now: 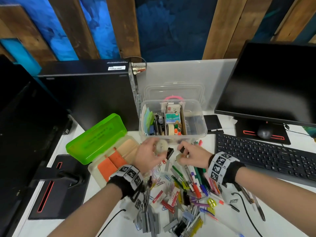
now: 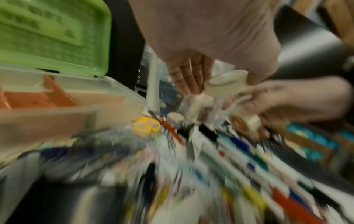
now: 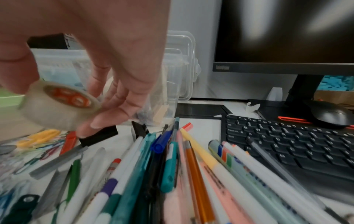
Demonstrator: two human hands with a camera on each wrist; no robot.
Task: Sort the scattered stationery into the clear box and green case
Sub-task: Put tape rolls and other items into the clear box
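Left hand (image 1: 148, 151): raised above the counter (image 1: 71, 147), just in front of the clear box (image 1: 198, 134). Its fingers curl round a pale tape roll (image 1: 161, 146); a black binder clip (image 1: 169, 152) sits at the fingertips, and the blur in the left wrist view leaves it unclear whether the hand grips the clip.

Right hand (image 1: 191, 155): raised beside the left hand, the two close together but apart. In the right wrist view the thumb and fingers (image 3: 107, 116) pinch a second tape roll (image 3: 59, 106) with an orange-printed core. It hangs over the scattered pens (image 3: 172, 163) and coloured paper clips (image 1: 160, 180).

Clear box: lidless and upright, behind both hands. It contains a staple box (image 1: 173, 118), tape and other small items.

Green case (image 1: 102, 134): left of the left hand, lid raised, with orange dividers visible in its tray.

Keyboard (image 1: 266, 156): right of the right hand.
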